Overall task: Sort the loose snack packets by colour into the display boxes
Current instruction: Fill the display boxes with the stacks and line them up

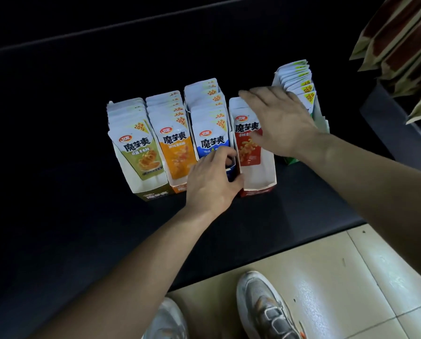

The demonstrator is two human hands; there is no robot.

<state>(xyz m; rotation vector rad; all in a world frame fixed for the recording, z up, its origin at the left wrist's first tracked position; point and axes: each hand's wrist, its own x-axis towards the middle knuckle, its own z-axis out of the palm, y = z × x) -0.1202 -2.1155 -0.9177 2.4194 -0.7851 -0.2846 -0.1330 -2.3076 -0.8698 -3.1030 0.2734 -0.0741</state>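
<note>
- Squaring up the rows seemed the step in hand: the right hand [277, 118] lay spread, fingers straight, over the red packets [248, 143] in the red box [260, 184] on the dark bench [57, 167].
- The left hand [211, 182] curled round the blue box [232, 171] front, touching the red box's left side.
- Next probably called for pressing the red packets back evenly.
- They were glossy, white-topped pouches, leaning in file.

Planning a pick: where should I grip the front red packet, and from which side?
Pinch the white top edge of the red packet from above: it stands upright in the red box, whose walls flank its sides and base.
</note>
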